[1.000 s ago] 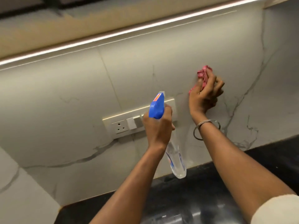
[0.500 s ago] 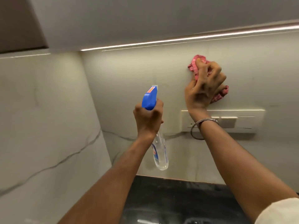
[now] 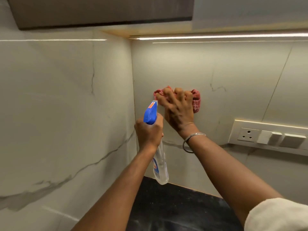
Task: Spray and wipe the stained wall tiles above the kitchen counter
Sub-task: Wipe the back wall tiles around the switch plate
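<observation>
Wiping step, by judgement: right hand [image 3: 179, 112], fingers bent over a bunched pink cloth [image 3: 196, 100], presses it on the wall tile [image 3: 233, 77] near the wall corner [image 3: 133, 90]. Left hand [image 3: 149, 132] grips the spray bottle [image 3: 160, 165] by its neck, nozzle up, just left of and below the cloth. Next move likely calls for firm strokes toward the socket panel [image 3: 266, 135], or fresh spray. Dark surface [image 3: 175, 205] lies below both hands.
</observation>
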